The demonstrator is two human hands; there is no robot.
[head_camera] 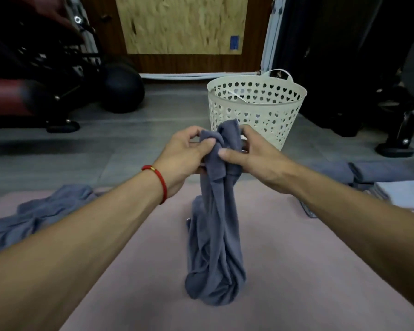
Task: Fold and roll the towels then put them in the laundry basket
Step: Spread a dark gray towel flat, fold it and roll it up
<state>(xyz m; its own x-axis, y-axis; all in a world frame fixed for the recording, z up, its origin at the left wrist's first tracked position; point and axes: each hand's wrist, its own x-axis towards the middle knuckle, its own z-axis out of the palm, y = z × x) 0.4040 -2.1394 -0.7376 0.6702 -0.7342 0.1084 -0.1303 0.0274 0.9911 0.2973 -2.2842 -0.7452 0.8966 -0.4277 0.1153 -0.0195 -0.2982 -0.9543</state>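
A grey-blue towel (214, 235) hangs bunched from both hands, its lower end resting on the pink mat (285, 271). My left hand (187, 154) pinches the towel's top edge on the left. My right hand (253, 158) grips the same top edge right beside it, thumb on the cloth. Behind the hands, on the floor, stands the cream laundry basket (256, 108) with heart-shaped holes. Nothing shows inside it from here.
A second crumpled grey-blue towel (34, 216) lies at the mat's left edge. Folded grey towels (359, 173) and a pale folded stack (402, 197) sit at the right. Dark gym equipment (46, 68) and a black ball (122, 89) stand at the back left, more black frames at the right.
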